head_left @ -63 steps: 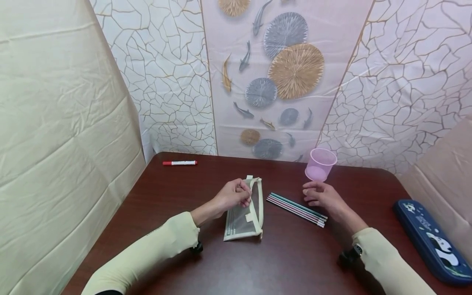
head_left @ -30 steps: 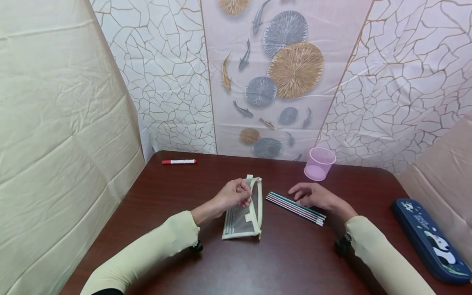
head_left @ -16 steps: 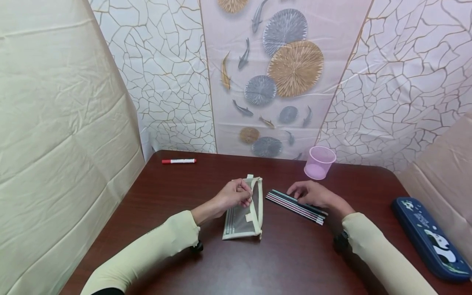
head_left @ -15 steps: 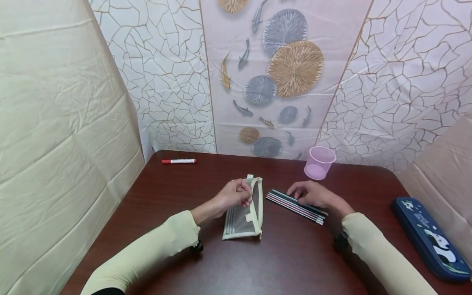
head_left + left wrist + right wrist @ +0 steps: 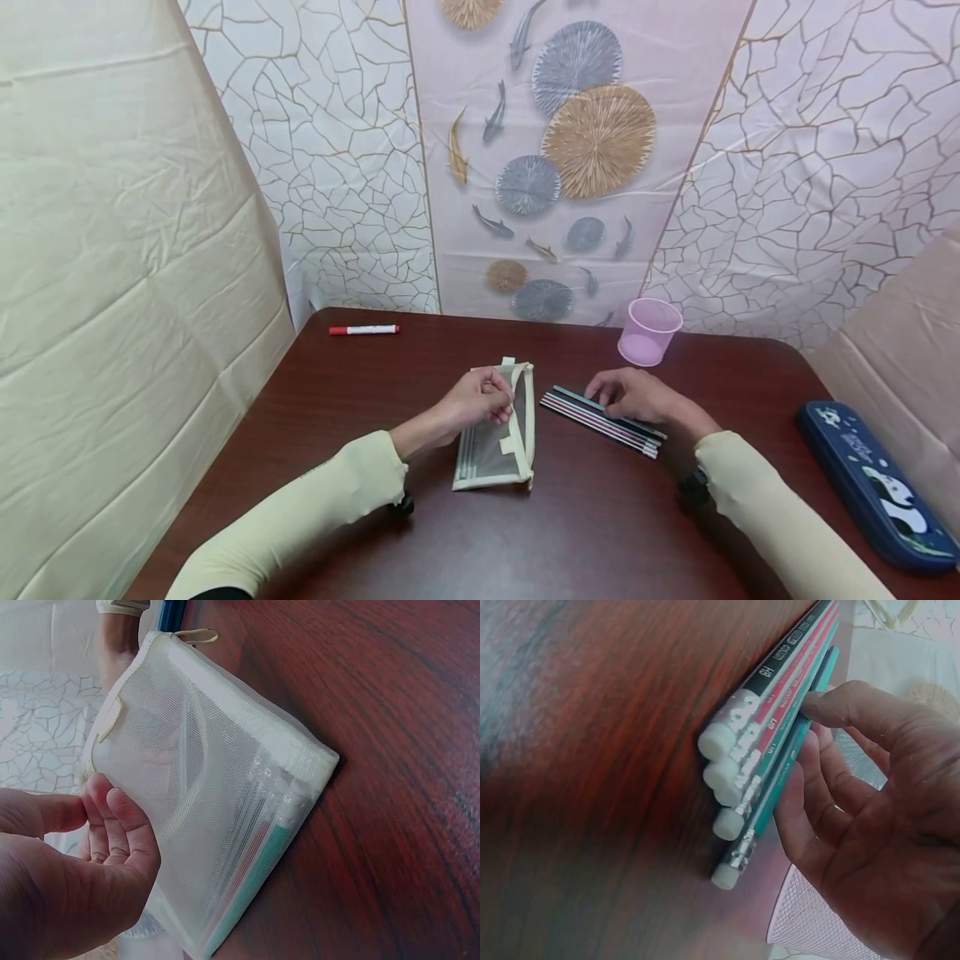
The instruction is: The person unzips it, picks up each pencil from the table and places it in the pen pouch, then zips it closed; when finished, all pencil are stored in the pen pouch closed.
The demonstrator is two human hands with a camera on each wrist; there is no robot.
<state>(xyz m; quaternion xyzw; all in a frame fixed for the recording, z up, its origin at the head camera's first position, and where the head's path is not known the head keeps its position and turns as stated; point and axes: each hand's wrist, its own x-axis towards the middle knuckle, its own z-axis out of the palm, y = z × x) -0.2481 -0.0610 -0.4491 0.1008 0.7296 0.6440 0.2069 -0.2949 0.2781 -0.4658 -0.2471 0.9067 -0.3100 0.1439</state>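
Observation:
My left hand [image 5: 476, 398] pinches the open edge of a cream mesh zip pouch [image 5: 486, 465] between thumb and fingertips, lifting that edge. Through the mesh, in the left wrist view, I see several pencils [image 5: 259, 859], one green and one red among them. Right of the pouch lies a row of several pencils [image 5: 577, 413] with white erasers, side by side on the table. My right hand [image 5: 639, 395] is at the row's far side. In the right wrist view its thumb and fingers pinch the outermost green pencil [image 5: 774, 793], slightly apart from the others.
A pink mesh cup [image 5: 651, 333] stands at the back, beyond the right hand. At far right lies a dark blue pencil case [image 5: 873, 492] with a panda on it. A red and white marker [image 5: 365, 330] lies near the back left edge.
My right hand has come left and down from near the cup onto the pencil row and taken hold of the green pencil, which has shifted slightly. The left hand stays on the pouch.

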